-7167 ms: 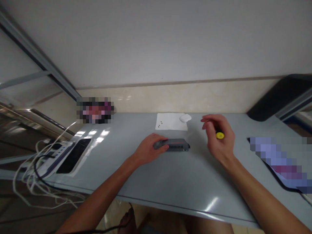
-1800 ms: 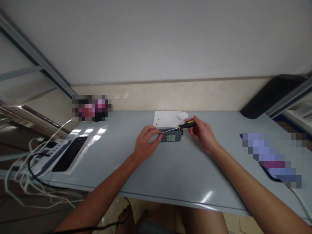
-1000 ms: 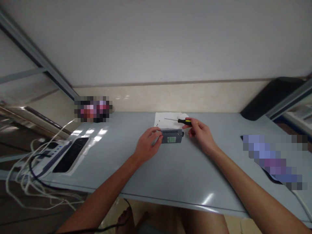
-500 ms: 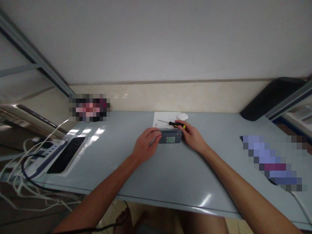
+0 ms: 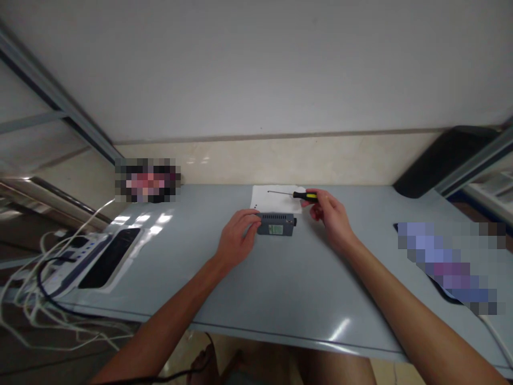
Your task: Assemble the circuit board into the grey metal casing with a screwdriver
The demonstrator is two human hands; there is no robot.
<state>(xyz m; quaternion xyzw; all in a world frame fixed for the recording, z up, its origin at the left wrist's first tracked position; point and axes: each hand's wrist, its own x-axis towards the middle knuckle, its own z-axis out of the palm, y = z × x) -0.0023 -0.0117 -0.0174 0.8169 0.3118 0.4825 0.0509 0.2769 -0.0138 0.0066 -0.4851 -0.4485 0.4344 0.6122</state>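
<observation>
My left hand (image 5: 239,236) grips the left end of a small dark grey metal box (image 5: 264,229), which has a row of vent slots on top and a pale green label on its front. A small black part juts from the box's right end. In my right hand (image 5: 332,218) is a black and yellow screwdriver (image 5: 300,195), held by its handle. Its thin shaft points left above a white sheet of paper (image 5: 280,204), with a dark speck at the tip. A few tiny dark pieces (image 5: 255,206) lie on the paper's left side; they look like screws.
A phone-like black slab (image 5: 110,258) lies at the left, beside a white power strip (image 5: 82,262) and tangled white cables (image 5: 30,310). A black cylinder-like object (image 5: 444,163) leans at the back right. Blurred-out objects sit at both sides of the grey table (image 5: 280,289).
My right hand has left the box's right end and moved right, carrying the screwdriver with it. The box has shifted slightly left. A white rounded object behind the hand is now mostly hidden.
</observation>
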